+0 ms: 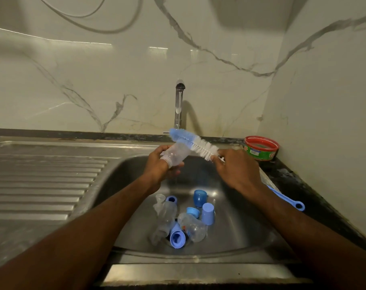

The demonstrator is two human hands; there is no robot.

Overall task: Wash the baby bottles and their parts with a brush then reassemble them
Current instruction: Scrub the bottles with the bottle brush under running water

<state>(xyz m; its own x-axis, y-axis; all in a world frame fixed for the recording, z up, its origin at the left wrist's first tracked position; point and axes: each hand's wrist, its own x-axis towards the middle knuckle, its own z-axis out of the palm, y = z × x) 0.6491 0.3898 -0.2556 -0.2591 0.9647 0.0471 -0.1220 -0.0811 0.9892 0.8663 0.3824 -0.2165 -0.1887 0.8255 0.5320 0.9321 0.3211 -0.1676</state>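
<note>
The left hand point(159, 164) grips a clear bottle point(176, 154) over the sink point(236, 216); the right hand point(234, 166) grasps the brush point(195, 144), bristles lying against the bottle's outside. Other parts lie at 6 o'clock. Recommended: turn the bottle steadily under the running tap point(179, 105), then enter the mouth squarely.

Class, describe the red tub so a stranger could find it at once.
Start at the steel sink and follow its right rim back to the corner of the dark counter. There, against the wall, sits the round tub. It alone is red, with a green label; everything else nearby is blue, clear or white.
</note>
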